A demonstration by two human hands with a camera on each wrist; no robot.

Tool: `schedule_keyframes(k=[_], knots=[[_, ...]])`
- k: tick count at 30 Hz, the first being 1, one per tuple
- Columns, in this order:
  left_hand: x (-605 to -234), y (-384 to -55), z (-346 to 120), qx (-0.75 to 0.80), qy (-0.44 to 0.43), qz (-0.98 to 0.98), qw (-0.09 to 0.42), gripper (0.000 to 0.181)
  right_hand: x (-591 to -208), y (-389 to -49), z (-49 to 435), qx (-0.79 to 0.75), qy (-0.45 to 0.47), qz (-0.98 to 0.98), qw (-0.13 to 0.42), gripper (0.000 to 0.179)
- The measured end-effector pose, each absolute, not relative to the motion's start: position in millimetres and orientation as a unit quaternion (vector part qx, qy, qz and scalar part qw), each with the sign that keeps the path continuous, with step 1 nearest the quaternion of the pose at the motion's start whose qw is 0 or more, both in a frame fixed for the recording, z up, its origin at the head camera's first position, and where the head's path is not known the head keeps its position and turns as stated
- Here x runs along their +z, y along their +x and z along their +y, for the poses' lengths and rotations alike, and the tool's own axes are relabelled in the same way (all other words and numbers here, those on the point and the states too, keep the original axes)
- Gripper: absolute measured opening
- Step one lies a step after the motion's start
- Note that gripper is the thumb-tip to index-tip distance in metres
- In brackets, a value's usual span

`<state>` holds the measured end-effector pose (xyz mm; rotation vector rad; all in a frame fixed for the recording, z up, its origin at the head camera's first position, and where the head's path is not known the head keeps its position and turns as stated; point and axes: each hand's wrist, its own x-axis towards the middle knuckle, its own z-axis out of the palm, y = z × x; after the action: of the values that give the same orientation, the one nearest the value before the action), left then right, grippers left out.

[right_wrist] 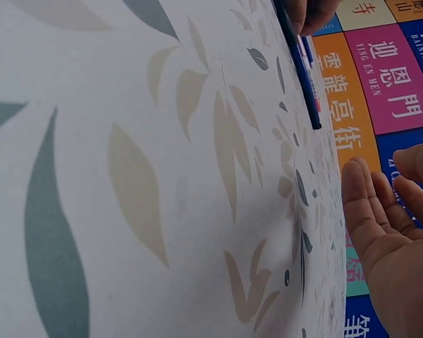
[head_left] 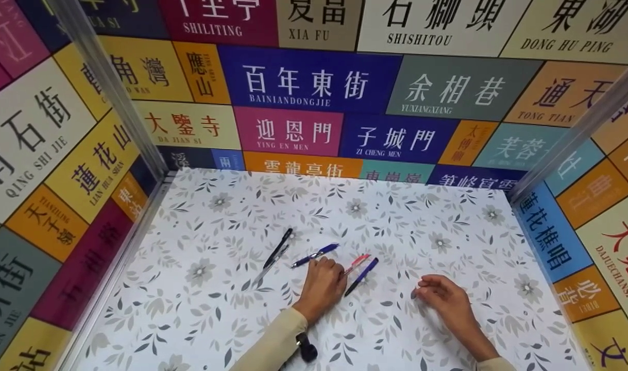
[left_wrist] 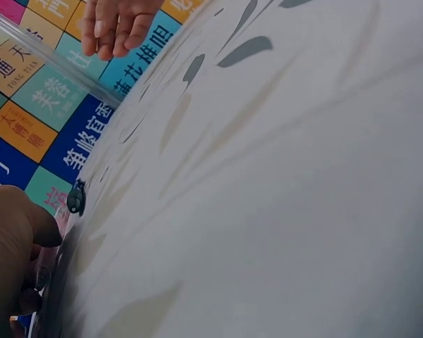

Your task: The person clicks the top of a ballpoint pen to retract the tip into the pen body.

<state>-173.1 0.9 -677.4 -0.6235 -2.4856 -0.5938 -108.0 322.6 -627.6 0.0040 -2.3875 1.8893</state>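
Note:
My left hand (head_left: 321, 286) is low over the tabletop, its fingers curled and pinching the end of a red pen (head_left: 362, 258). In the left wrist view, a clear pinkish barrel (left_wrist: 44, 271) shows between thumb and fingers, partly hidden. Just right of that hand lies a dark blue pen (head_left: 362, 276), slanted. Beyond the fingertips is a blue pen (head_left: 314, 255) with a clear part. Farther left, a black pen (head_left: 277, 247) lies beside a clear grey pen (head_left: 272, 264). Holding nothing, my right hand (head_left: 445, 301) hovers at the right, fingers loosely bent.
A white tablecloth (head_left: 200, 304) with grey leaves and flowers covers the table. Panels of coloured name signs (head_left: 314, 80) stand at the back and both sides. Clear upright strips (head_left: 113, 87) mark the corners. A black device (head_left: 306, 348) is at the left wrist.

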Motion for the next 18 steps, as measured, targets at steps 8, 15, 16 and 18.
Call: schedule_keyframes(k=[8, 15, 16, 18], knots=[[-673.4, -170.6, -5.4, -0.274, -0.215, -0.909, 0.228, 0.015, -629.0, -106.9, 323.0, 0.632, 0.019, -0.772, 0.056, 0.026], [-666.0, -166.3, -11.8, -0.318, -0.215, -0.898, 0.213, 0.019, -631.1, -108.0, 319.0, 0.638, 0.012, -0.768, 0.052, 0.027], [-664.9, -165.6, -12.5, -0.323, -0.215, -0.897, 0.21, 0.019, -631.2, -108.3, 318.8, 0.637, 0.01, -0.769, 0.051, 0.027], [-662.2, -163.8, -13.7, -0.329, -0.216, -0.896, 0.206, 0.019, -631.0, -108.6, 318.3, 0.641, 0.011, -0.766, 0.049, 0.028]])
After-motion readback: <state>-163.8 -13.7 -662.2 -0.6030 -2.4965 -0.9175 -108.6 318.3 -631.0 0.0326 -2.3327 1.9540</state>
